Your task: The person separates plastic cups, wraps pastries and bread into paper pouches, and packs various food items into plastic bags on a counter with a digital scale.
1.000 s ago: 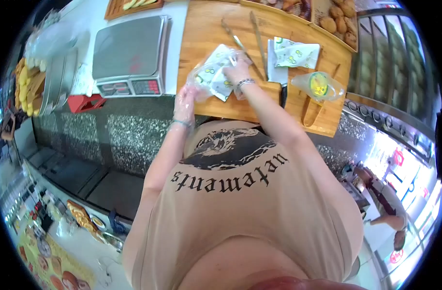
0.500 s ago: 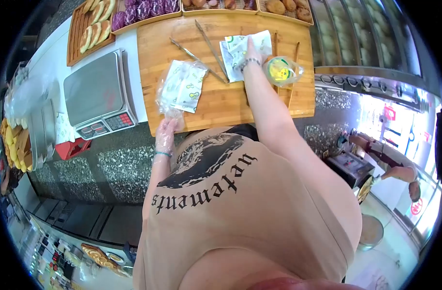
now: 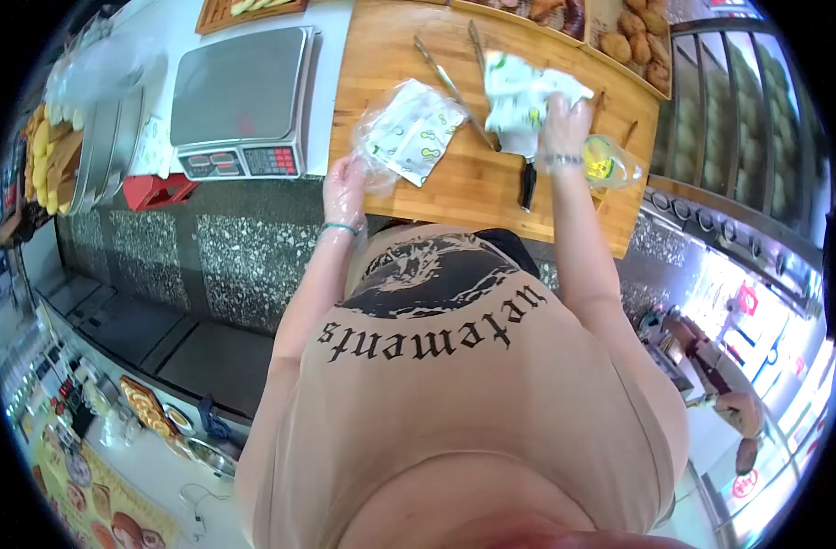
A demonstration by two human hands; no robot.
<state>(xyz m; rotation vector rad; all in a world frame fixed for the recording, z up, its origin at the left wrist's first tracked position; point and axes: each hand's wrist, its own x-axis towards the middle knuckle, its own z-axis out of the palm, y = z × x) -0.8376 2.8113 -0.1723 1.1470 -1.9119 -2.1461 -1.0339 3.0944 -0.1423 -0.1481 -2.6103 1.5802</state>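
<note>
My left hand [image 3: 345,186], in a clear plastic glove, is closed on the edge of a clear plastic bag [image 3: 370,151]. A white paper packet with green print [image 3: 416,133] lies in or on that bag; which one I cannot tell. My right hand [image 3: 566,128], wearing a beaded bracelet, grips a second printed paper packet [image 3: 523,91], held up slightly blurred over the board. Below it lies a knife with a black handle [image 3: 528,186], its blade partly covered. Metal tongs [image 3: 445,80] rest between the packets. Right of my right hand is a yellow-labelled item in clear plastic [image 3: 603,165].
The wooden board [image 3: 477,197] fills the worktop before me. Left of it stands a digital scale [image 3: 240,87]. Trays of baked goods [image 3: 633,46] line the far edge, with a steel rack [image 3: 729,110] at right. A person [image 3: 720,375] stands farther off, lower right.
My right hand has lifted its paper packet, uncovering the knife's handle. My left hand and its bag have moved up the board. The whole view has shifted, so the scale appears farther right.
</note>
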